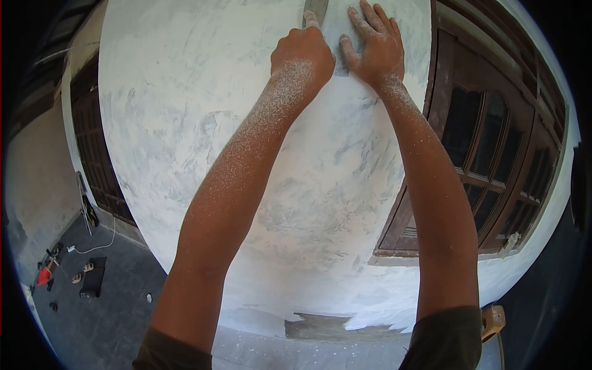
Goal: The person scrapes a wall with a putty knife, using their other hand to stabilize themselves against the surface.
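Observation:
My left hand [303,50], dusted with white powder, is closed high on the white-patched wall [234,166]. A flat grey blade like a scraper's [316,8] rises from it, with one finger stretched along it; its handle is hidden in the fist and its tip is cut off by the top edge. Just to the right, my right hand [377,50] lies flat against the wall with fingers spread, holding nothing. Powder coats its fingers and wrist too. Between the hands shows a grey patch [340,66].
A brown wooden window [487,135] borders the wall on the right. Low down is a bare grey strip [339,328]. On the dark floor [123,308] at left are sandals [77,278], a white cable [98,248] and a red item [43,275]. A wooden piece [493,320] stands lower right.

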The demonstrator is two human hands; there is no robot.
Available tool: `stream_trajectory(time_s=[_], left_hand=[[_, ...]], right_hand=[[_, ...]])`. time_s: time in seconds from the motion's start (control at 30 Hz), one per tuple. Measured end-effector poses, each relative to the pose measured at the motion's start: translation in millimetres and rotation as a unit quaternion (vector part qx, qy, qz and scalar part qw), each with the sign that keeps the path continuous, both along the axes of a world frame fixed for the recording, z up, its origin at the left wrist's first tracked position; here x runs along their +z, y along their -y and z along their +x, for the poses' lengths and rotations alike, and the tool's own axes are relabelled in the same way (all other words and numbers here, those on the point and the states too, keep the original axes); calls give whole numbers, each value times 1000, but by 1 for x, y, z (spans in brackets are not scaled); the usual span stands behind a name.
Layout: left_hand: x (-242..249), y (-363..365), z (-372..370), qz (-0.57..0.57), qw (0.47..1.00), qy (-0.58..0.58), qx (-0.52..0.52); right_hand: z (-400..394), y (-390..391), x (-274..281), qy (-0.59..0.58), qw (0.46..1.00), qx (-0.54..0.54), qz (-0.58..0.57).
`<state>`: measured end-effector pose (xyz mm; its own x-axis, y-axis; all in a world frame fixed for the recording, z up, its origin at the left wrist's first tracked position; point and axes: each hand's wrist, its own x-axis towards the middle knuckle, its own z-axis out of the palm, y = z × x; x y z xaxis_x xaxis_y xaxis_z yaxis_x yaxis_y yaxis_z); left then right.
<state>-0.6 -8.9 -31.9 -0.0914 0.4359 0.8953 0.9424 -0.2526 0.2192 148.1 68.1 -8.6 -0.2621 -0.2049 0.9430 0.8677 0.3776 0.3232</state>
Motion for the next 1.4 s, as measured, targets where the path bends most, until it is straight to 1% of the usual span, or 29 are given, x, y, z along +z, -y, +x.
stream_trajectory(time_s=[0.03, 0.1, 0.2, 0.23, 0.3, 0.37, 0.43, 0.5, 0.57, 0.6, 0.7, 0.77, 0.83, 0.93, 0.97, 1.0, 1.03, 1.13, 1.2, 1.23, 1.3, 1.33, 1.37, 1.4], left_hand=[[-17, 0, 2, 10, 1000, 15, -17], [-24, 6, 0, -38, 999, 1, -8], [9, 2, -4, 2, 999, -5, -31], [23, 15, -3, -38, 998, 8, -47], [24, 10, -4, 4, 999, -2, -43], [-4, -1, -4, 17, 999, -1, -32], [-37, 4, 0, -19, 1000, 2, -21], [-31, -1, -7, -21, 999, -18, -22], [-4, 1, -6, 30, 999, -4, -34], [16, 17, -7, -36, 998, -6, -51], [18, 21, -3, -15, 998, 19, -64], [-9, 6, 1, -9, 1000, 12, -20], [-27, 4, -1, 0, 1000, 11, -9], [2, -1, -2, 22, 1000, 9, -12], [20, 1, -6, -3, 1000, -2, -28], [27, 2, -4, -8, 999, 9, -32], [29, 2, -2, -15, 999, 20, -35], [-1, 7, 4, -26, 1000, 4, -16], [-3, 6, 1, -23, 1000, 1, -13], [0, 6, 0, -18, 1000, -3, -13], [21, 6, -1, -1, 1000, 11, -8], [32, 11, -4, -9, 999, 17, -29], [37, 15, -4, -18, 998, 22, -51], [33, 12, -3, -13, 998, 30, -46]], right_hand=[[-1, 0, 0, -1, 1000, 2, -2], [-1, 0, 0, -3, 1000, -4, 0], [-1, -1, 0, -6, 1000, 6, -1], [-2, -2, 1, -3, 1000, 6, -2], [0, -2, 0, -1, 1000, 6, 5], [0, 0, -1, 0, 1000, 7, 4], [-1, 1, -1, 2, 1000, 10, 11], [-2, 1, -1, 0, 1000, 3, 10], [-2, 3, -1, -2, 1000, 11, 2], [-2, 4, -1, -3, 1000, 20, -8], [-1, 2, -1, 2, 1000, 16, -7], [-1, 1, -1, -1, 1000, 6, -6], [-3, 2, -3, -8, 1000, -2, -5], [-2, 3, -1, -6, 1000, -8, -15], [-2, 4, -1, -4, 1000, 4, -18], [-1, 4, -1, -2, 1000, 16, -20], [-1, 4, 0, -2, 1000, 14, -19], [3, -9, 1, 2, 1000, 14, -10], [8, -22, 4, 17, 996, -26, 89], [9, -23, 6, 14, 995, -25, 93], [10, -24, 5, 16, 995, -20, 95], [10, -26, 5, 16, 995, -20, 94], [11, -28, 5, 19, 996, -14, 88], [12, -29, 4, 23, 996, -8, 82]])
